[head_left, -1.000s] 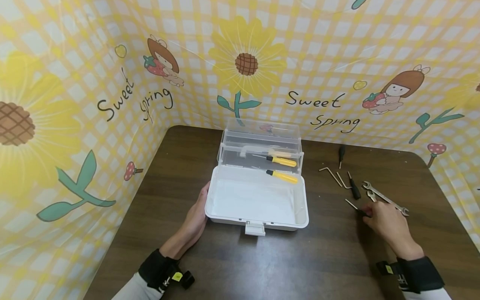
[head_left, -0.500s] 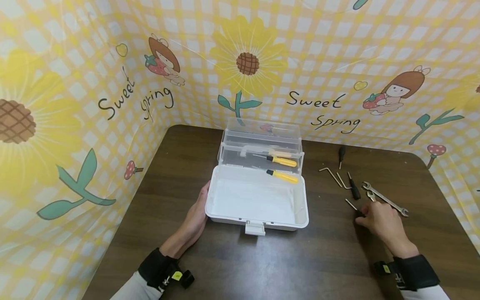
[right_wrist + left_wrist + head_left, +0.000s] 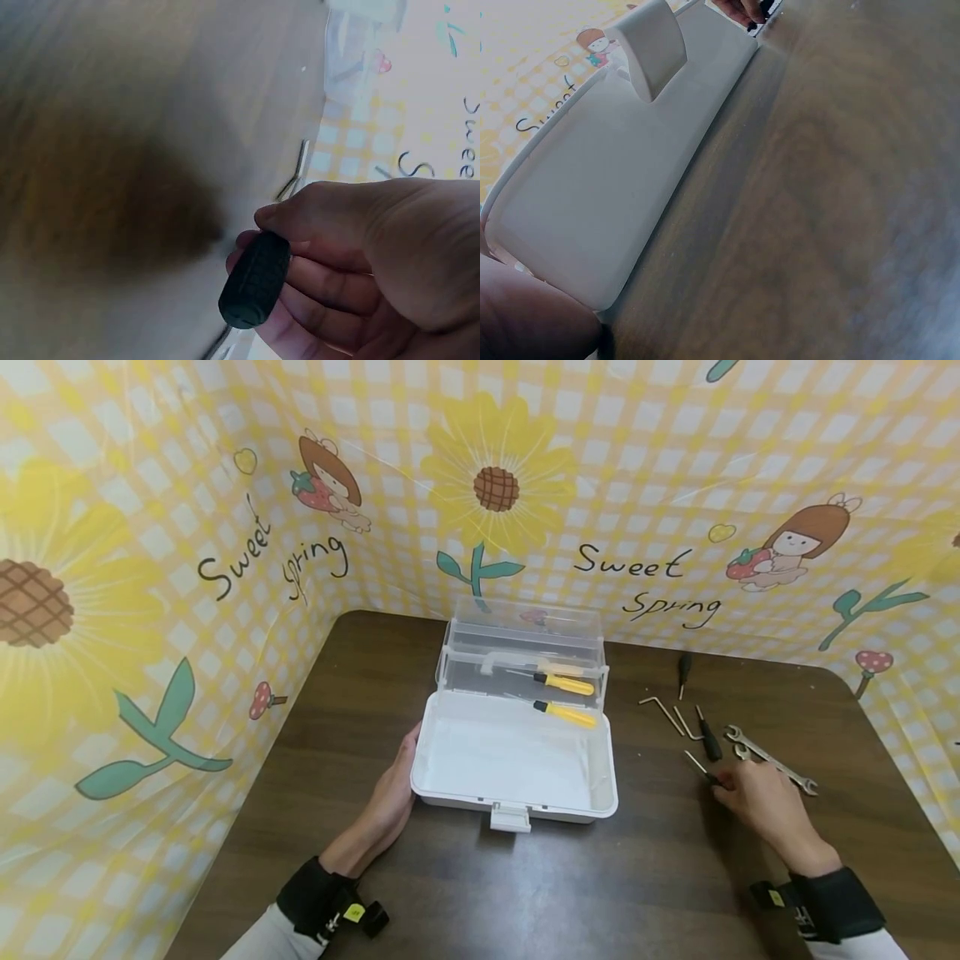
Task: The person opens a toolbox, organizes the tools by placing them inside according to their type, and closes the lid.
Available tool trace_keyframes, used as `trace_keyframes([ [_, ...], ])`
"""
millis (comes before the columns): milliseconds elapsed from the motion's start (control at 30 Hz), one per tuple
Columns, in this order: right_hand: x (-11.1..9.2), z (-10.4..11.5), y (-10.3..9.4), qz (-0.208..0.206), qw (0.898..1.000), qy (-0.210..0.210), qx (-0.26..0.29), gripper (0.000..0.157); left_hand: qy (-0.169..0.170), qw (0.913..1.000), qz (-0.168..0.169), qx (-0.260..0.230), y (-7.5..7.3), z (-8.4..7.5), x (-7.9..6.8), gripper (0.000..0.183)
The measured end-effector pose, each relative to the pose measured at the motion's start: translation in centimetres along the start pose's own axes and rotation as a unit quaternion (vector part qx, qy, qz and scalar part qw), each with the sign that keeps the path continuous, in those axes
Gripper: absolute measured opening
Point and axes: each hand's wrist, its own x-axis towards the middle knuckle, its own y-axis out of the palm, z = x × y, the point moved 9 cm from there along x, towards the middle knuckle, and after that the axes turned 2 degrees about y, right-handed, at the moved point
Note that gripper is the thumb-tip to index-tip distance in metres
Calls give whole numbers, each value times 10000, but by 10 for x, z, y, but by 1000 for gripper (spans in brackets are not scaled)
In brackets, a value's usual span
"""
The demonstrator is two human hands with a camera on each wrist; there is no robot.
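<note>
A white toolbox [image 3: 510, 752] stands with its lid up and its front latch [image 3: 511, 817] hanging down. My left hand [image 3: 390, 797] rests along the toolbox's left side; in the left wrist view a finger [image 3: 536, 315] presses at its corner. Two yellow-handled screwdrivers, one behind [image 3: 568, 682] and one in front [image 3: 568, 714], lie in the clear upper trays. To the right, my right hand [image 3: 772, 806] pinches a small screwdriver [image 3: 256, 281] by its black handle between thumb and fingers. The shaft points toward the back left, low over the table.
Near the right hand lie two L-shaped hex keys [image 3: 663, 714], a black screwdriver [image 3: 708, 737] and two wrenches, one long [image 3: 772, 760] and one partly hidden [image 3: 742, 752]. Another black screwdriver [image 3: 684, 670] lies farther back. A checked, flowered cloth [image 3: 645, 485] hangs behind the brown table [image 3: 360, 660].
My right hand has shifted slightly left and now pinches the small screwdriver, whose tip has moved a little back and left. The left hand and toolbox have stayed in place.
</note>
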Motion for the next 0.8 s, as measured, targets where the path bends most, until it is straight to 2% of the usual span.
trace_keyframes([
  [133,2,18,-12,-172,9990,-401,-91,9,-10,10000,-29,24,0,0,0,73],
  [333,9,43,-36,-254,9973,-675,-123,10,-27,10000,-23,9,0,1,0,73],
  [467,14,62,-51,-308,9933,-1062,-334,7,-31,10000,5,-10,0,1,-1,71],
  [567,18,75,-58,-295,9894,-1345,-453,12,-35,10000,-13,-2,0,0,-1,71],
  [667,22,87,-67,-312,9864,-1530,-503,16,-53,10000,-49,3,0,0,-1,71],
  [800,28,103,-83,-487,9816,-1773,-519,12,-55,10000,-72,30,0,0,-1,72],
])
